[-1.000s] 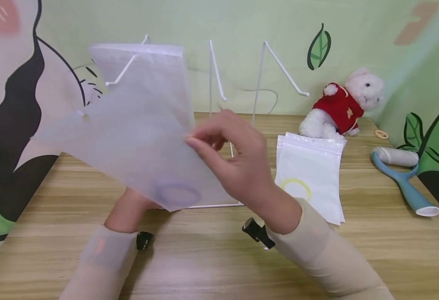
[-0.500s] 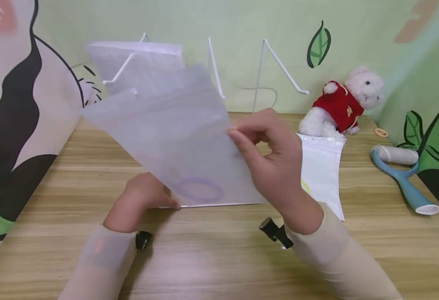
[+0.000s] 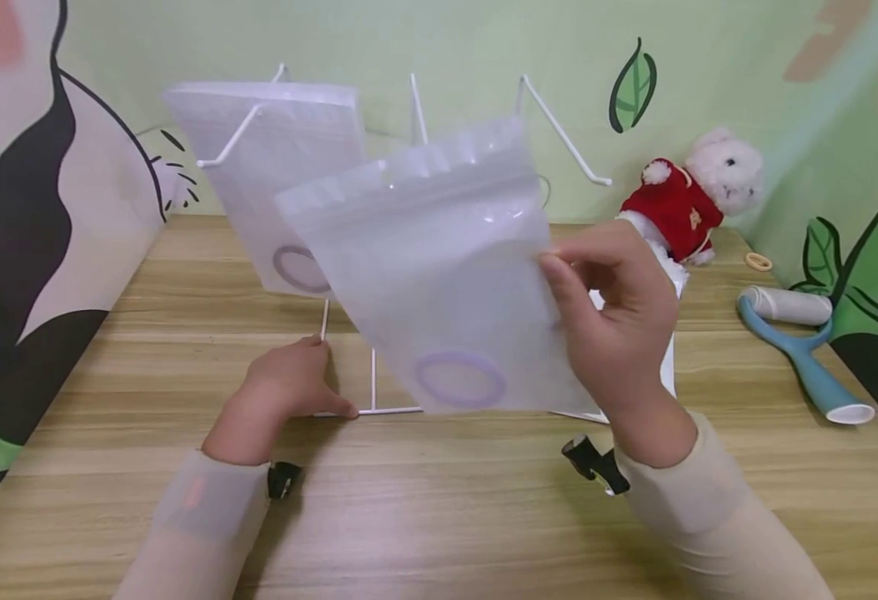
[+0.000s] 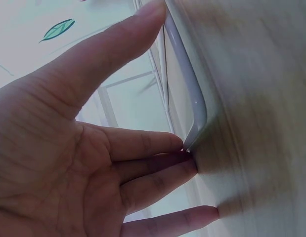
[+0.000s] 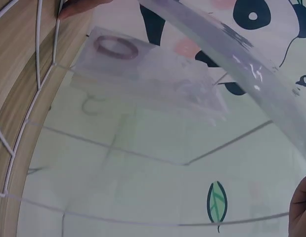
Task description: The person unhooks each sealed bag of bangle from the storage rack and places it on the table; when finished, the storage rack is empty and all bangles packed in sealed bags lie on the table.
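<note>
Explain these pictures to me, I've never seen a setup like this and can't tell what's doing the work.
No machine here: a person works with two bare hands. The largest picture is from a camera on the head, looking forward and down; the other two come from a camera on each wrist.

The right hand pinches the edge of a translucent bag that shows a purple ring. The left hand touches the base of a white rack, where another bag hangs.

On the table are a soft toy, a blue roller and a tan hoop. Something white is mostly hidden behind the right hand.
</note>
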Demonstrator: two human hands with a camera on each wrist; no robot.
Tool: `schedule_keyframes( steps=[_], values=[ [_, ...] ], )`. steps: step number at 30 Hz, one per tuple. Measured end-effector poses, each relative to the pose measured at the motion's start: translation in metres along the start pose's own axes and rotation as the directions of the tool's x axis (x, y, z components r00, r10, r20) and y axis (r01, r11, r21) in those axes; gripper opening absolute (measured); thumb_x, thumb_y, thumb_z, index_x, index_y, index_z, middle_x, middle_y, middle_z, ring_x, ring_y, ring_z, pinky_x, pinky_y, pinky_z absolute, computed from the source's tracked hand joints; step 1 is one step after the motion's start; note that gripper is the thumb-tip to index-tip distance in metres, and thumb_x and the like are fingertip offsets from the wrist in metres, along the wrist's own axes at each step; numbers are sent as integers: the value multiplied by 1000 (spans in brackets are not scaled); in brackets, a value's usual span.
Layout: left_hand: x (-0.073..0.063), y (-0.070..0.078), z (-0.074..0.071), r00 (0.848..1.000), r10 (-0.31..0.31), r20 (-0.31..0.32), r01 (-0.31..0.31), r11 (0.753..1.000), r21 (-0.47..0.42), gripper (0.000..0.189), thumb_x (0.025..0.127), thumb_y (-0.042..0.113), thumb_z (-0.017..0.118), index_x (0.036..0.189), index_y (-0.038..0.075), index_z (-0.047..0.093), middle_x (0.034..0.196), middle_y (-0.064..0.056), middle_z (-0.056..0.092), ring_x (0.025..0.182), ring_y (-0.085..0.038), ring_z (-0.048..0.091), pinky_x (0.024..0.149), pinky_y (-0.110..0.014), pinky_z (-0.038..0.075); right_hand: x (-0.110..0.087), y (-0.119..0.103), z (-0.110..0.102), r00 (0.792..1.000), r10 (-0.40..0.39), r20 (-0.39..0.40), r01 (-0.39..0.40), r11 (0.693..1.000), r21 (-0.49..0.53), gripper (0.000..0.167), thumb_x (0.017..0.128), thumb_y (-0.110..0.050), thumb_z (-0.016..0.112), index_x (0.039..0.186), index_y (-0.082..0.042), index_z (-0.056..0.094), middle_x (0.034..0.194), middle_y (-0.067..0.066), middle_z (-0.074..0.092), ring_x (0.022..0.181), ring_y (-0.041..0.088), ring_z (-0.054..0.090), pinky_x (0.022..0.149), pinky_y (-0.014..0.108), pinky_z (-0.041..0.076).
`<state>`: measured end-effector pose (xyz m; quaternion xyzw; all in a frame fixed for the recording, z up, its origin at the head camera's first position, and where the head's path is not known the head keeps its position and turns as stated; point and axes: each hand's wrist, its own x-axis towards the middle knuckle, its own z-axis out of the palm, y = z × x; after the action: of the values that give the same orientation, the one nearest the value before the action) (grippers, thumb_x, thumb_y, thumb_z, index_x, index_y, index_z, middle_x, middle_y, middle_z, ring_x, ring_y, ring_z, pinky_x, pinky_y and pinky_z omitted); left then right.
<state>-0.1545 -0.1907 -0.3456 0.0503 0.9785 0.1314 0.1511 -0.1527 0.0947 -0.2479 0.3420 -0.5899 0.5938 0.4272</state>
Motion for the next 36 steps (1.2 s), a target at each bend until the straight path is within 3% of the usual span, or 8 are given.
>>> schedule_keyframes(
  steps=[4,11,15,27,36],
  values=[
    [0,0,0,1000,10,-4,-10,1000,7,88,68,50,85,127,-9,56,146,-24,47,118,-47,56,89,-55,50,-1,3,-10,999,1,-42,-1,1000,18,50,86,-30,78,83,17,59,79,12,63,69,10,53,59,17,43],
    [2,-1,1,1000,16,-7,-16,1000,8,84,67,51,85,121,-7,58,145,-24,48,114,-46,58,87,-54,51,-7,7,-30,996,16,-86,-17,1000,-15,54,84,-29,80,81,19,56,76,5,61,69,8,52,62,16,42],
    [2,-1,1,1000,12,-6,-12,1000,7,77,67,51,85,114,-5,60,143,-23,51,109,-44,60,85,-53,52,-12,9,-43,997,27,-75,-31,998,-47,54,84,-28,81,80,19,56,76,2,62,68,7,52,62,16,43],
    [-1,1,-1,1000,14,-3,-14,1000,-5,75,67,50,86,112,-5,60,141,-24,51,108,-43,61,85,-53,51,-21,15,-86,993,97,-61,-108,973,-204,45,86,-22,79,84,19,60,81,4,67,68,5,54,64,13,44],
    [-1,1,-1,1000,18,3,-18,1000,1,75,67,50,85,112,-5,59,139,-24,53,108,-43,61,85,-53,51,-27,26,-108,989,143,-48,-150,938,-313,42,89,-16,76,86,22,58,86,-11,66,67,2,49,63,13,41]
  ],
)
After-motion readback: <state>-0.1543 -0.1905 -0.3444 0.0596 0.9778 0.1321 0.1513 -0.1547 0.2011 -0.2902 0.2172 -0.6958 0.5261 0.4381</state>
